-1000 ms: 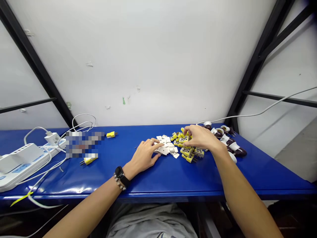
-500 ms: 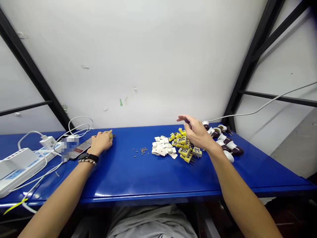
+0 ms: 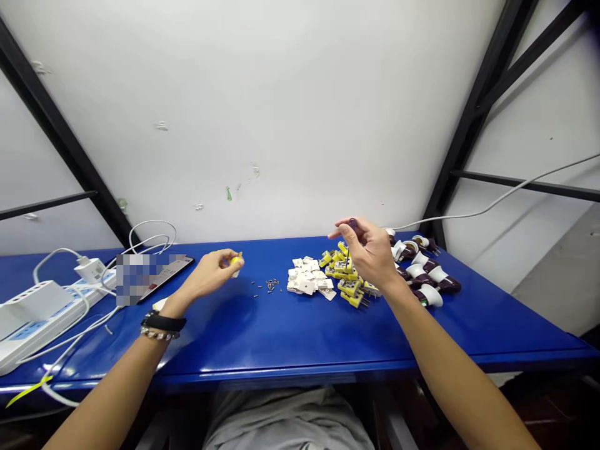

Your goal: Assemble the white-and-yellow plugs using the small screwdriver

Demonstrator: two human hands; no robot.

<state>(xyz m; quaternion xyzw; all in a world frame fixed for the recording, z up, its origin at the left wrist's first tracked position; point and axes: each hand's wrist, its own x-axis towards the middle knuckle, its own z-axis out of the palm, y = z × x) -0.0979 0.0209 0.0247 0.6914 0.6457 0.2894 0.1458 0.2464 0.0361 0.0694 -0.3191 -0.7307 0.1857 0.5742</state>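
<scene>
Above the blue table (image 3: 300, 337), the right hand (image 3: 368, 251) grips a dark-handled screwdriver (image 3: 352, 224) tip-down over the yellow plug pile (image 3: 347, 270), while the left hand (image 3: 206, 275) pinches a yellow plug (image 3: 235, 261) firmly in midair.

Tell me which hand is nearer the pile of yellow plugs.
Right: the right hand hovers just above the pile of yellow plugs. The left hand is well off to the pile's left, beyond the white plates.
</scene>
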